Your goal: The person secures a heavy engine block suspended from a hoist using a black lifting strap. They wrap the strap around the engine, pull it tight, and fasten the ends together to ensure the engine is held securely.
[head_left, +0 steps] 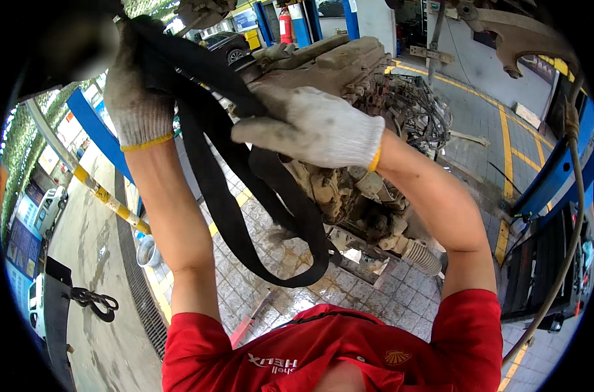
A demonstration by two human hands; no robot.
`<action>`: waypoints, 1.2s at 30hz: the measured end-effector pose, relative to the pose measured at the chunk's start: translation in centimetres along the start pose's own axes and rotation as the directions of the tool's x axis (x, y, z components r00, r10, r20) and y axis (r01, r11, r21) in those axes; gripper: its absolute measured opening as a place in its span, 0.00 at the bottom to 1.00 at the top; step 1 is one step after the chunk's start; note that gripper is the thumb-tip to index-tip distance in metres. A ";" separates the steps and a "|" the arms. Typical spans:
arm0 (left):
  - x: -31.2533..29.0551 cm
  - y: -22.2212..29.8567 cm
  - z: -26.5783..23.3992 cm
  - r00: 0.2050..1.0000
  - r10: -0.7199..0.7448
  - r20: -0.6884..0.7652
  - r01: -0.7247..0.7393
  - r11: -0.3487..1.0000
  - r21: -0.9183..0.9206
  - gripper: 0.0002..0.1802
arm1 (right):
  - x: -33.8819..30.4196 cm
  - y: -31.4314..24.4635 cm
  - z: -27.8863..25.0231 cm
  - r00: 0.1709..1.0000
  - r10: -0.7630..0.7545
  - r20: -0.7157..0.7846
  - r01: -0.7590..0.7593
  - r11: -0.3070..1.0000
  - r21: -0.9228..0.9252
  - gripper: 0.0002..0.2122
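Both my hands wear whitish knit gloves with yellow cuff edges and grey, soiled fingers. My left hand (pixel 130 91) is raised at the upper left, closed around a wide black strap (pixel 215 189) that partly covers its fingers. Across the strap's upper part lies my right hand (pixel 320 127), its fingers wrapped over the webbing and its thumb pointing left. Below both hands the strap hangs in long loops. Behind it, lower down, sits a dirty engine assembly (pixel 349 62) with exposed wiring (pixel 418 111).
Overhead at the upper right is a rusty metal arm (pixel 526 36). A hose (pixel 575 137) hangs along the right side, near a blue lift post (pixel 565 179) and a black tool cart (pixel 535 268). A chain (pixel 94 299) and a white bucket (pixel 148 251) are at left.
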State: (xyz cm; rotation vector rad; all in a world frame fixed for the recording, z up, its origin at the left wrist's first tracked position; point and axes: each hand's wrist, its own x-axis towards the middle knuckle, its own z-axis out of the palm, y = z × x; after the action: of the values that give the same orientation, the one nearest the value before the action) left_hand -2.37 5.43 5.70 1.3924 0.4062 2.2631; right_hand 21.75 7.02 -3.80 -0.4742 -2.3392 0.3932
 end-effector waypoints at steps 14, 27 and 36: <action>-12.4 0.1 -1.9 0.890 -0.314 0.331 -0.169 0.447 0.878 0.15 | -0.6 0.1 -0.4 0.974 -0.156 -0.165 0.113 0.963 -0.245 0.17; -5.8 3.4 -8.2 0.752 -0.161 0.640 -0.657 -0.097 0.748 0.25 | -3.3 -0.3 1.6 0.932 -0.361 -0.035 0.288 0.795 -0.533 0.29; -5.5 2.0 -19.9 0.819 -0.557 0.140 -0.442 -0.454 0.774 0.50 | -5.8 -4.0 -2.0 0.967 -0.244 0.074 0.247 0.823 -0.511 0.29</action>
State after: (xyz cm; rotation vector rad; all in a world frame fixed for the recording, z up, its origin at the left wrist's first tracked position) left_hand -18.50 0.57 -6.42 2.3801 2.7086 0.2459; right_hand 26.19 1.16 -4.17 -0.4053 -2.4588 -0.3766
